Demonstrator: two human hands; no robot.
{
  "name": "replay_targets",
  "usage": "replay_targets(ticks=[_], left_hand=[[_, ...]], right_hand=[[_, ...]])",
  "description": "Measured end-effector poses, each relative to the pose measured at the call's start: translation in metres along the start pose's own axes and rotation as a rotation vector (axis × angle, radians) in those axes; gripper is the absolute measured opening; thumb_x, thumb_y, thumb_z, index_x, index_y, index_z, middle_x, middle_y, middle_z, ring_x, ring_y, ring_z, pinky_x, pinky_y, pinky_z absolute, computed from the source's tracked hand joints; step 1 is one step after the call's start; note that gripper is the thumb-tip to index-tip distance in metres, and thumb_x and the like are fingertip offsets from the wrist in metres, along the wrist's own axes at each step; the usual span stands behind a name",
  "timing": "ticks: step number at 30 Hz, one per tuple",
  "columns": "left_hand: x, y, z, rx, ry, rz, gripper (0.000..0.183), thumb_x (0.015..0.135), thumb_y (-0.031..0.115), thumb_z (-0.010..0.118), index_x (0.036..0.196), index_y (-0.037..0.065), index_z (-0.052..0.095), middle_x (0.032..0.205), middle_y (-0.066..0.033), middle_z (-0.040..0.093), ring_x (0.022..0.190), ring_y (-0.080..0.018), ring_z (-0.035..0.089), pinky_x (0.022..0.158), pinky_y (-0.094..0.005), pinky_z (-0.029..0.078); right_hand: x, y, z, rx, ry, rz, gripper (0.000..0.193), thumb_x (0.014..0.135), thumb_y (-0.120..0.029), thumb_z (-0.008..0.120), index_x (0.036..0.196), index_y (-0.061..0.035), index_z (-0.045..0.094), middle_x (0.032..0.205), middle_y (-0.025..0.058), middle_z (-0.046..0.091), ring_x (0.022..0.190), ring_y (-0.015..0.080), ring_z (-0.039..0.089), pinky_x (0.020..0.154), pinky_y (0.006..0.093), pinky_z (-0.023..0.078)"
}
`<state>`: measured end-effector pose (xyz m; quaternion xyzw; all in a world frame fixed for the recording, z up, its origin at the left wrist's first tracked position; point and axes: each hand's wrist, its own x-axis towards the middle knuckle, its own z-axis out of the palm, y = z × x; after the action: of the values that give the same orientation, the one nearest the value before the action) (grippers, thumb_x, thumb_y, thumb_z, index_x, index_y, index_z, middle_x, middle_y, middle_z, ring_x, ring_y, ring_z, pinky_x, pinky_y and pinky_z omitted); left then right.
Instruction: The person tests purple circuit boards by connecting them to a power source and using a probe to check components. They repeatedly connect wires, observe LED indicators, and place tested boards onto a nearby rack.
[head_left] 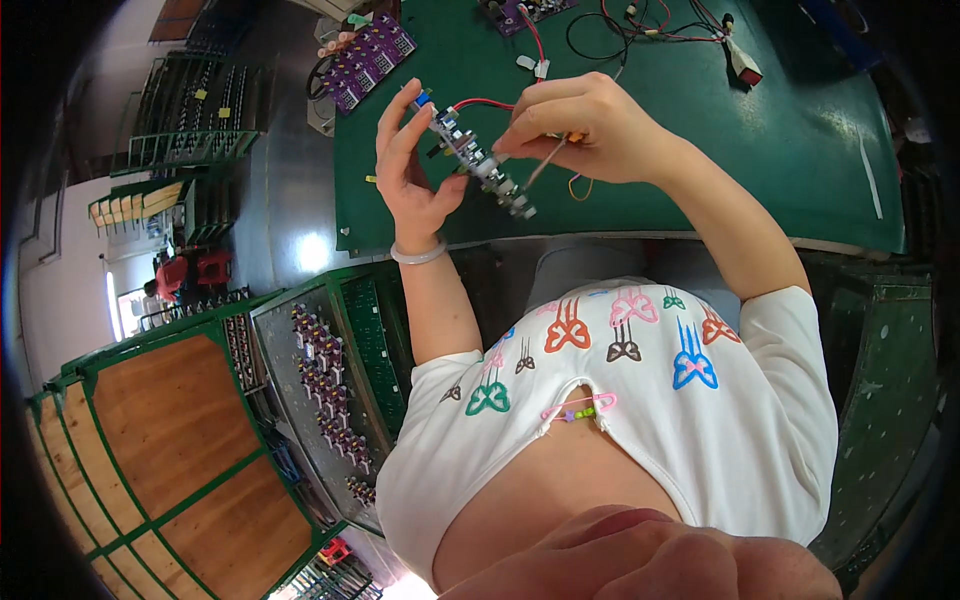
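Our left grip (412, 190) holds a circuit board (482, 168), with fingertips at its top end and the thumb near its middle. The board is just to the right of our left palm, up above the green table (720, 175). It tips so that its low end sticks out past our thumb, down and to the right.

Our right grip (600, 130) is curled on the board's other side, so the board sits between our two grips. Those right fingertips are very near the board, but we cannot tell if they touch it or what they pinch. We see a small orange piece (575, 137) by our right fingers and a thin brown wire (545, 165) under them. Some purple boards (370, 65) lie on the table, up and to the left.
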<state>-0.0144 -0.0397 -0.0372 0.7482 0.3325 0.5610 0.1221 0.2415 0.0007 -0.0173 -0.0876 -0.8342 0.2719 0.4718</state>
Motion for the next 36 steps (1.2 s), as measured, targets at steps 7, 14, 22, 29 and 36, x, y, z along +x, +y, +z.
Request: replay_targets(ticks=[7, 14, 22, 29, 36], left_hand=[[-0.002, 0.003, 0.0, -0.069, -0.016, -0.025, 0.07, 0.081, 0.048, 0.082, 0.131, 0.002, 0.065, 0.149, -0.0256, 0.051, 0.137, -0.0372, 0.052, 0.115, -0.0472, 0.041], [-0.003, 0.01, 0.002, -0.154, -0.093, -0.096, 0.067, 0.086, 0.052, 0.077, 0.132, 0.005, 0.061, 0.154, -0.0264, 0.045, 0.145, -0.0373, 0.044, 0.116, -0.047, 0.039], [-0.008, 0.011, 0.0, -0.303, -0.068, -0.14, 0.06, 0.093, 0.049, 0.073, 0.136, 0.012, 0.056, 0.159, -0.0264, 0.038, 0.141, -0.0393, 0.048, 0.116, -0.0497, 0.042], [-0.009, 0.01, 0.002, -0.301, -0.063, -0.103, 0.045, 0.1, 0.039, 0.066, 0.133, 0.011, 0.054, 0.16, -0.0262, 0.036, 0.146, -0.0417, 0.04, 0.119, -0.0526, 0.04], [-0.009, 0.019, 0.006, -0.333, -0.066, -0.137, 0.04, 0.1, 0.034, 0.065, 0.131, 0.011, 0.055, 0.16, -0.026, 0.036, 0.146, -0.0427, 0.041, 0.119, -0.0535, 0.038]], right_hand=[[0.004, 0.003, -0.002, 0.178, -0.038, 0.049, 0.017, 0.085, -0.006, 0.08, 0.101, -0.0066, 0.078, 0.087, 0.0062, 0.071, 0.077, 0.0199, 0.07, 0.062, 0.0289, 0.053], [0.025, 0.061, 0.019, 0.041, -0.079, 0.147, 0.022, 0.088, -0.018, 0.079, 0.108, -0.0087, 0.078, 0.095, 0.0079, 0.076, 0.087, 0.0241, 0.072, 0.075, 0.0336, 0.055], [0.032, 0.066, 0.029, -0.035, -0.197, 0.178, 0.028, 0.089, -0.005, 0.076, 0.116, -0.0098, 0.077, 0.087, 0.0075, 0.068, 0.078, 0.0206, 0.067, 0.07, 0.0369, 0.052], [0.04, 0.062, 0.019, 0.193, 0.044, 0.161, 0.019, 0.093, -0.011, 0.075, 0.11, -0.0013, 0.074, 0.097, 0.0088, 0.073, 0.085, 0.0197, 0.07, 0.077, 0.0309, 0.055], [0.042, 0.055, 0.016, 0.153, 0.02, 0.13, 0.018, 0.093, -0.015, 0.076, 0.105, -0.002, 0.075, 0.093, 0.0081, 0.071, 0.086, 0.0193, 0.07, 0.075, 0.0322, 0.053]])
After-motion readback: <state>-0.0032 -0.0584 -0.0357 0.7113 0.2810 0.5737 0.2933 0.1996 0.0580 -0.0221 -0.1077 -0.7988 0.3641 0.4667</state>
